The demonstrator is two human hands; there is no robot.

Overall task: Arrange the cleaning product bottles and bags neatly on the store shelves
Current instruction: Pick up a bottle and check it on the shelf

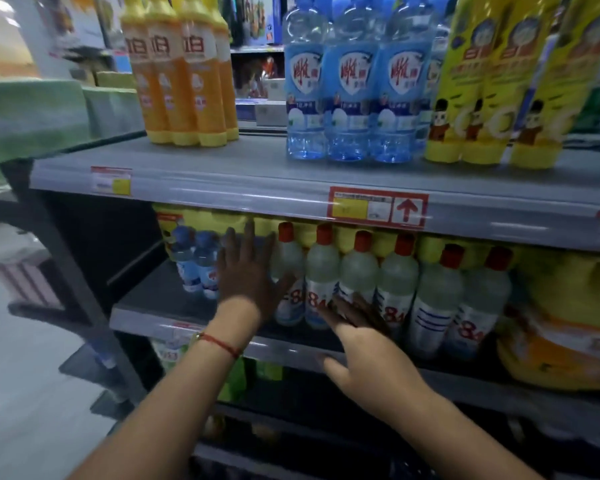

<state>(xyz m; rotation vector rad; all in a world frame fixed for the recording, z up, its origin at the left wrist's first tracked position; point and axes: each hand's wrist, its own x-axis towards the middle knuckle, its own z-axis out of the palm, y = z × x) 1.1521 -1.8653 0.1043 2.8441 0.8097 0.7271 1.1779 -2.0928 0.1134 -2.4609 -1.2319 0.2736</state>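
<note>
1. While fingers are straight and spread, left hand (248, 271) lies flat against leftmost red-capped bottle (288, 271), gripping nothing.
2. Right hand (361, 344), fingers extended, touches bottle row (395, 289) low on labels.
3. Row stands on middle shelf (160, 299); small blue bottles (194, 261) just left.

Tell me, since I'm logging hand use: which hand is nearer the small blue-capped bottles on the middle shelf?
Left. The left hand is spread open right beside the small blue-capped bottles, just to their right. The right hand lies farther right, against the red-capped bottles.
</note>
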